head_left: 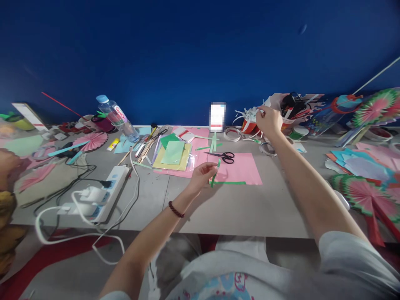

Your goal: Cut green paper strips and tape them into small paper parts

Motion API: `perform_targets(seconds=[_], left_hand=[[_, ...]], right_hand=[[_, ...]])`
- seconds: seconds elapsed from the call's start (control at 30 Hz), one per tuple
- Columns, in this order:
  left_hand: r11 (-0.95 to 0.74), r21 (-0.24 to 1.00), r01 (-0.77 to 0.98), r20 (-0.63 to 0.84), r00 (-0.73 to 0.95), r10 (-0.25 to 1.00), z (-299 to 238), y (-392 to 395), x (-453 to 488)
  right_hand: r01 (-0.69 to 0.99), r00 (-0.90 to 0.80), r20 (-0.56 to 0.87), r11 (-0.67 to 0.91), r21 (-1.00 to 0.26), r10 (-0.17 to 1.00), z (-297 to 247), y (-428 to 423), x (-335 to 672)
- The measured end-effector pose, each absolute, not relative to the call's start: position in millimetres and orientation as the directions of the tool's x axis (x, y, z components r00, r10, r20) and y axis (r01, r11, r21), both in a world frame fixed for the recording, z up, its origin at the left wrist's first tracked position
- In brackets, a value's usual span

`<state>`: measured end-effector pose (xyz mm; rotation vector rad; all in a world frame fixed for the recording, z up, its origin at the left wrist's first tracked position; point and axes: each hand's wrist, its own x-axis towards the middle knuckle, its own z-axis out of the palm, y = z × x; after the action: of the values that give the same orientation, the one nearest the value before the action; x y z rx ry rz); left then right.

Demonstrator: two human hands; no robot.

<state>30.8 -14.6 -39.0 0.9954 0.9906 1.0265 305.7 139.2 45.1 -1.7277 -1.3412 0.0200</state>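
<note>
While the grey tabletop [237, 208] runs to a deep blue wall [187, 50], I see black-handled scissors [223, 156] on a pink paper sheet [246, 168] beyond my left hand [201, 175], which pinches a thin green paper strip [213, 182], long axis pointing wallward; my right hand [269, 121] closes on white paper curls [248, 113] at the far edge.

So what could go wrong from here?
1. The right hand pinches white strips in the red cup; a tug could tip the cup.
2. The scissors lie on the pink sheet with tips near the left hand, which might brush them.
3. The thin green strip in that hand could crease or tear.
</note>
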Motion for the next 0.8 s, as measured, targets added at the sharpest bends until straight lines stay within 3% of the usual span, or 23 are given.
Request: perform_targets(seconds=[0.1,0.17,0.33,0.8], left_hand=[[0.218,0.956,-0.195,-0.182,0.186,0.965,-38.3,-13.9,31.7],[0.208,0.956,-0.207,-0.174,0.171,0.97,-39.5,-13.4,32.4],[0.195,0.948,-0.25,-0.157,0.165,0.974,-39.8,-13.1,33.5],[0.186,0.929,-0.32,-0.113,0.232,0.966,-37.0,-14.7,32.7]], right_hand=[[0.699,0.33,0.529,0.174,-0.694,0.782,39.5,98.4,277.5],[0.613,0.234,0.483,0.257,-0.747,0.844,29.1,60.9,251.5],[0.498,-0.022,0.367,0.328,-0.803,0.93,-5.4,-24.3,194.3],[0.411,0.034,0.389,0.341,-0.845,0.921,-34.8,-37.3,181.6]])
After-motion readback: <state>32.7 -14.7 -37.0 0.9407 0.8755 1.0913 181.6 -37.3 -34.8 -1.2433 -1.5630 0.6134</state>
